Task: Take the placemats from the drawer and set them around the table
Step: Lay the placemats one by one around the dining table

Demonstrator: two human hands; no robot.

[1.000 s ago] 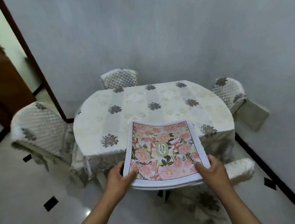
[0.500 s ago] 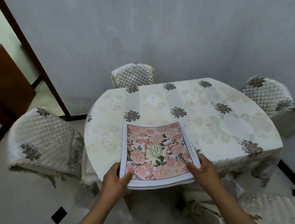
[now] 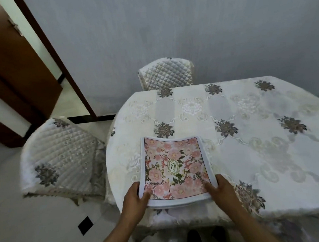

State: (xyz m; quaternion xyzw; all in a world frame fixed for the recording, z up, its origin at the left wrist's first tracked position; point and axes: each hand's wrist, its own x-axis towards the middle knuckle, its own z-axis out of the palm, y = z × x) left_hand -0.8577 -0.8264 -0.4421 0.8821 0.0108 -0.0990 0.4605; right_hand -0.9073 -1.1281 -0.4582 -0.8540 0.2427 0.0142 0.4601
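Left hand (image 3: 135,200) has a grip on the near-left corner of the placemats (image 3: 175,169), right hand (image 3: 222,190) clamps the near-right corner. So the stack sits between both grips, over the desk (image 3: 252,151) edge.

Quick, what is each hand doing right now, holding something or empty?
Left hand: closed on the near left corner of the stack of floral placemats.
Right hand: closed on the stack's near right corner, thumb on top.

Single head view, wide-angle, looking forward and down, close over near edge of table (image 3: 252,151).
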